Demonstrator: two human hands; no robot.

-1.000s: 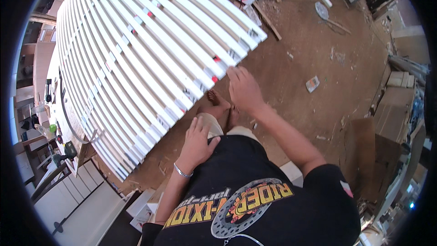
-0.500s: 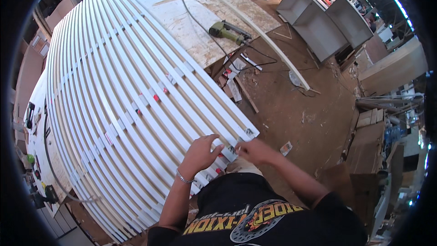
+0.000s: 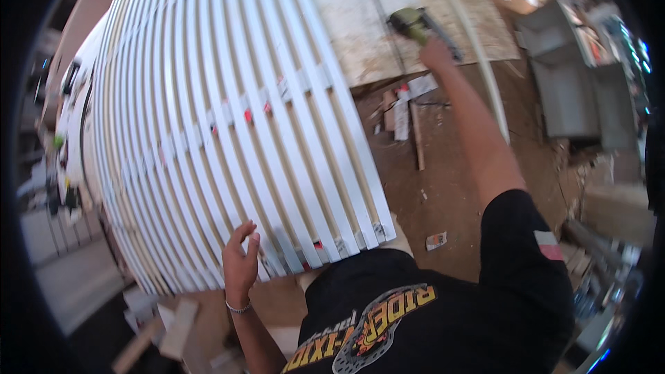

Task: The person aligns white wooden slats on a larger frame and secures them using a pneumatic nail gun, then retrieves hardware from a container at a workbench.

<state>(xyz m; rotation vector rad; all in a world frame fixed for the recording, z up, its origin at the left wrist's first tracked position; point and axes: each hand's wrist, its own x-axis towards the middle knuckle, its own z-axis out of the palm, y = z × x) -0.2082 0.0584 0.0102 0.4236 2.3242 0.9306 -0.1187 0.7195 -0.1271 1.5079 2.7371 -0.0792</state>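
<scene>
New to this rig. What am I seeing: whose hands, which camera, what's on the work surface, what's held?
There is no robot: these are a person's bare hands, seen from a camera worn on their head. Its fisheye lens bends straight edges. Parallel white strips lie in front of the person, beside a wooden board. The left hand is by the strips' near ends, holding nothing visible. The right hand is at a green power tool; blur hides its grip.
</scene>
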